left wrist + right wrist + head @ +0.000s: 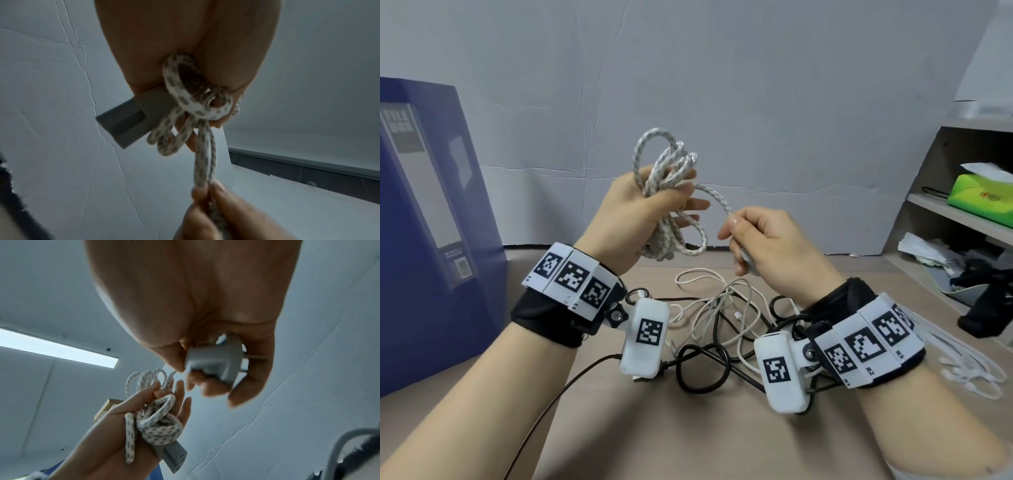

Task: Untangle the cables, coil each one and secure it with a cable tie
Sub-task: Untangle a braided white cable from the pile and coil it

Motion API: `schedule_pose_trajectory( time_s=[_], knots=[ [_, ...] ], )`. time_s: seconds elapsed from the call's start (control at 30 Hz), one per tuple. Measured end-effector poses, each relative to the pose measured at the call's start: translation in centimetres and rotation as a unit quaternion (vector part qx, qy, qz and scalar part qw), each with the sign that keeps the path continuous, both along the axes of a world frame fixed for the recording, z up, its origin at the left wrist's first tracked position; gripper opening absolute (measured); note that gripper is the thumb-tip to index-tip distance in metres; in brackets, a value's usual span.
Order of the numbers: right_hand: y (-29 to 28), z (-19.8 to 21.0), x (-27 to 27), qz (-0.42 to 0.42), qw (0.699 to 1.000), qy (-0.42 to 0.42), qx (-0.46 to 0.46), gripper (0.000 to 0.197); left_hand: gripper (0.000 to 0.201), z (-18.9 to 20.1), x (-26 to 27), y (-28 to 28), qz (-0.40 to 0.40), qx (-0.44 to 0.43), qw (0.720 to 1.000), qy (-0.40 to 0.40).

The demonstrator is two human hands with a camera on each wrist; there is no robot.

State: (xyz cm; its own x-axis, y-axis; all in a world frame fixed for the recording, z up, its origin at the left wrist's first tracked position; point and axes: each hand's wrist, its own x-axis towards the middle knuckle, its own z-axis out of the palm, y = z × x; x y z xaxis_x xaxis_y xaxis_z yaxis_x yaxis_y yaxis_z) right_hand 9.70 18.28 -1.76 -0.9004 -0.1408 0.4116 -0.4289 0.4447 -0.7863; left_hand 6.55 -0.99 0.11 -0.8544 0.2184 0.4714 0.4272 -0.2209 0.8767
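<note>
Braided cable (671,192) — plug half-hidden

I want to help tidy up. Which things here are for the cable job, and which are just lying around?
For the job:
braided cable, in the left hand
its grey plug, in the right hand
tangled cables
cable ties

Just lying about:
blue file box
tissue box
shelf

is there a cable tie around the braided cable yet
No, the braided cable is only bunched in the left hand; the cable ties lie on the table.
</note>
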Motion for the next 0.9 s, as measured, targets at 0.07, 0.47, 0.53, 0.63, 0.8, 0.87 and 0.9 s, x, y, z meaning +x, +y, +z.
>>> schedule_pose_trajectory(
  time_s=[0.07,0.47,0.53,0.63,0.8,0.87,0.9],
  knots=[
    [-0.2,0.1,0.0,-0.011,1.000,0.023,-0.005,0.029,0.020,-0.3,0.5,0.8,-0.014,-0.029,0.999,-0.010],
    [0.0,0.3,-0.1,-0.051,0.989,0.138,-0.021,0.027,0.027,-0.7,1.5,2.4,-0.059,-0.101,0.990,-0.072],
    [0.2,0.2,-0.2,-0.060,0.987,0.151,-0.001,0.027,0.033,-0.8,1.5,2.6,-0.053,-0.122,0.988,-0.074],
    [0.7,0.2,-0.2,-0.061,0.982,0.171,0.049,0.031,0.036,-1.0,1.5,2.5,-0.065,-0.142,0.983,-0.094],
    [1.3,0.5,0.2,-0.049,0.971,0.176,0.157,0.022,0.025,-1.1,1.6,2.5,-0.076,-0.151,0.980,-0.106],
    [1.3,0.5,0.3,-0.058,0.966,0.181,0.174,0.022,0.028,-1.2,1.5,2.6,-0.079,-0.153,0.979,-0.107],
    [1.3,0.6,0.3,-0.065,0.966,0.182,0.173,0.022,0.031,-1.3,1.5,2.7,-0.078,-0.156,0.979,-0.105]
  ],
)
